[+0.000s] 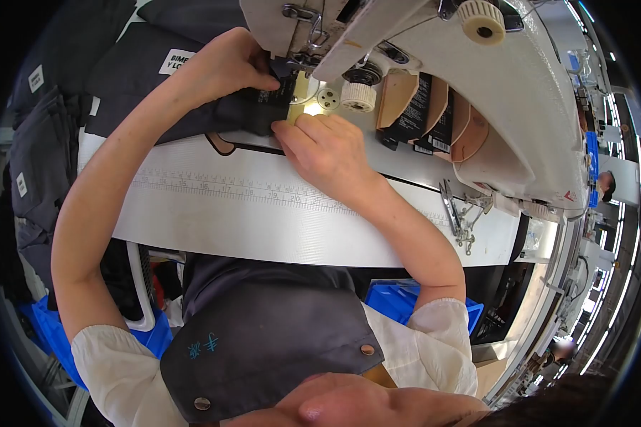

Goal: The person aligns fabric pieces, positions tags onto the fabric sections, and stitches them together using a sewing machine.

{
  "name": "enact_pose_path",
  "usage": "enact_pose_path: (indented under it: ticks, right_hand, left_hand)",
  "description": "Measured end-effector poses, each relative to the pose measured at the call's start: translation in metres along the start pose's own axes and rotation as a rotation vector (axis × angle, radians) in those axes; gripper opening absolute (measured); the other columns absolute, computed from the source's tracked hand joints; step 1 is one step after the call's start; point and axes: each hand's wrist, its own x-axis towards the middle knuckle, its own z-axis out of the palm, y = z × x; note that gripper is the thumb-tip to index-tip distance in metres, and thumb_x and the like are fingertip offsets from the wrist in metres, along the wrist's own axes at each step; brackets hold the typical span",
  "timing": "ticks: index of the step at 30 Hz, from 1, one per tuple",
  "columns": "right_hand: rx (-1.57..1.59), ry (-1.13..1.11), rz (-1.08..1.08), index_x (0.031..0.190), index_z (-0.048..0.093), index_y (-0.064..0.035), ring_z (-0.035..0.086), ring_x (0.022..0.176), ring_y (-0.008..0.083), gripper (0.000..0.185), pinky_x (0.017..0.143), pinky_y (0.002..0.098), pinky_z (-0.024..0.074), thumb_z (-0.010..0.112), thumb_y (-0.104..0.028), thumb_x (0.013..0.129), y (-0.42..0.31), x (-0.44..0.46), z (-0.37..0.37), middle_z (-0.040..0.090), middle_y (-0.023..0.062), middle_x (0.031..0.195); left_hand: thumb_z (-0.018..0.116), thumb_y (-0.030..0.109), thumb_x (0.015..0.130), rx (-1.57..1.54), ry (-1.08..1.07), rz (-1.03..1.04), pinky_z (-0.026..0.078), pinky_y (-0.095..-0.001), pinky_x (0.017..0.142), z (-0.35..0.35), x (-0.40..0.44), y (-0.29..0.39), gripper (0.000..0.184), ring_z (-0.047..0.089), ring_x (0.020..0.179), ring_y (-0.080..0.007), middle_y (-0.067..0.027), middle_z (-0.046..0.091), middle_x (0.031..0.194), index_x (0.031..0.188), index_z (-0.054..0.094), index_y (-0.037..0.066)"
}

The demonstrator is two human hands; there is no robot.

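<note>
A dark grey garment [192,117] lies across the sewing machine [506,92] bed, its right edge beside the lit needle plate [327,99]. My left hand [236,65] is closed with thumb and fingers pressed on the garment, at a small black label [285,91] with fine print. Below it, my right hand [327,148] has its fingers curled, and the thumb and index finger pinch the garment's lower right corner. The presser foot is partly hidden behind the machine head.
Printed black labels [411,117] stand in a cardboard holder [470,132] under the machine arm. Tweezers [449,206] and metal presser feet [466,228] lie on the right. A ruler strip [263,192] crosses the table's front. Folded dark garments [39,142] are piled at left; blue bins [392,302] sit below.
</note>
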Motion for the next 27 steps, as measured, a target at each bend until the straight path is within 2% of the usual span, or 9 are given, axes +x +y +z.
enact_pose_path:
  ticks: [4, 7, 10, 13, 16, 21, 22, 24, 27]
  right_hand:
    - [0.011, 0.006, -0.002, 0.085, 0.064, -0.0075, 0.051, 0.052, 0.0161, 0.021, 0.047, 0.0297, 0.0400, 0.071, -0.006, 0.065, 0.001, -0.002, -0.002, 0.048, 0.0011, 0.062]
    - [0.012, -0.022, 0.014, 0.088, 0.065, -0.0073, 0.052, 0.053, 0.0156, 0.023, 0.048, 0.0293, 0.0410, 0.069, -0.004, 0.066, 0.001, -0.002, -0.006, 0.052, 0.0012, 0.068]
    - [-0.044, 0.005, 0.069, 0.094, 0.065, -0.0064, 0.056, 0.060, 0.0167, 0.029, 0.051, 0.0288, 0.0441, 0.065, -0.001, 0.066, 0.010, 0.000, -0.012, 0.060, 0.0021, 0.085]
    - [-0.033, -0.081, 0.039, 0.099, 0.064, -0.0053, 0.059, 0.073, 0.0183, 0.035, 0.055, 0.0285, 0.0472, 0.062, 0.001, 0.065, 0.019, -0.004, -0.007, 0.061, 0.0019, 0.104]
    - [-0.058, -0.140, 0.049, 0.100, 0.063, -0.0045, 0.058, 0.081, 0.0201, 0.037, 0.057, 0.0291, 0.0486, 0.061, 0.002, 0.064, 0.016, -0.003, -0.008, 0.060, 0.0011, 0.110]
    - [-0.036, -0.130, 0.045, 0.100, 0.064, -0.0040, 0.057, 0.084, 0.0205, 0.037, 0.057, 0.0292, 0.0485, 0.061, 0.004, 0.063, 0.015, -0.001, -0.009, 0.061, 0.0014, 0.111]
    - [-0.033, -0.130, 0.049, 0.099, 0.064, -0.0038, 0.057, 0.084, 0.0206, 0.037, 0.057, 0.0292, 0.0485, 0.061, 0.004, 0.063, 0.014, -0.002, -0.009, 0.061, 0.0016, 0.111]
    - [-0.028, -0.121, 0.054, 0.099, 0.064, -0.0034, 0.057, 0.083, 0.0205, 0.036, 0.057, 0.0295, 0.0483, 0.062, 0.004, 0.063, 0.014, -0.003, -0.009, 0.061, 0.0020, 0.111]
    - [-0.022, -0.113, 0.055, 0.098, 0.064, -0.0030, 0.057, 0.083, 0.0204, 0.035, 0.057, 0.0299, 0.0479, 0.062, 0.003, 0.063, 0.014, -0.002, -0.008, 0.061, 0.0024, 0.110]
  left_hand:
    - [0.071, 0.006, 0.067, -0.006, -0.008, 0.032, 0.044, -0.0272, 0.065, 0.002, 0.003, -0.007, 0.027, 0.058, 0.065, -0.0152, -0.0078, 0.061, 0.068, 0.090, 0.060, -0.005]
    - [0.071, 0.005, 0.067, 0.012, -0.045, 0.014, 0.045, -0.0274, 0.066, -0.003, 0.002, -0.001, 0.029, 0.059, 0.066, -0.0153, -0.0079, 0.062, 0.070, 0.092, 0.060, -0.004]
    - [0.071, 0.005, 0.067, -0.002, -0.034, 0.043, 0.045, -0.0274, 0.066, -0.001, 0.004, -0.005, 0.030, 0.059, 0.067, -0.0153, -0.0080, 0.063, 0.071, 0.093, 0.060, -0.004]
    - [0.071, 0.005, 0.067, -0.031, -0.005, 0.078, 0.045, -0.0274, 0.066, 0.003, 0.006, -0.014, 0.029, 0.059, 0.068, -0.0154, -0.0082, 0.063, 0.071, 0.093, 0.060, -0.004]
    - [0.071, 0.005, 0.067, -0.027, 0.001, 0.068, 0.045, -0.0278, 0.066, 0.004, 0.006, -0.014, 0.030, 0.060, 0.069, -0.0159, -0.0083, 0.063, 0.072, 0.093, 0.060, -0.004]
    - [0.071, 0.010, 0.069, 0.140, 0.092, 0.018, 0.046, -0.0309, 0.067, -0.023, 0.003, -0.010, 0.028, 0.062, 0.075, -0.0211, -0.0077, 0.064, 0.079, 0.092, 0.062, -0.002]
    - [0.067, 0.007, 0.072, 0.197, 0.242, 0.190, 0.047, -0.0322, 0.069, -0.029, 0.001, -0.005, 0.023, 0.060, 0.076, -0.0192, -0.0090, 0.062, 0.079, 0.091, 0.060, -0.003]
    - [0.063, 0.003, 0.076, 0.279, 0.324, 0.346, 0.049, -0.0334, 0.070, -0.033, 0.003, -0.011, 0.017, 0.058, 0.078, -0.0178, -0.0106, 0.060, 0.080, 0.090, 0.057, -0.004]
    - [0.061, 0.002, 0.076, 0.373, 0.146, 0.290, 0.049, -0.0332, 0.069, -0.048, 0.034, -0.083, 0.014, 0.058, 0.078, -0.0189, -0.0111, 0.060, 0.081, 0.089, 0.057, -0.004]
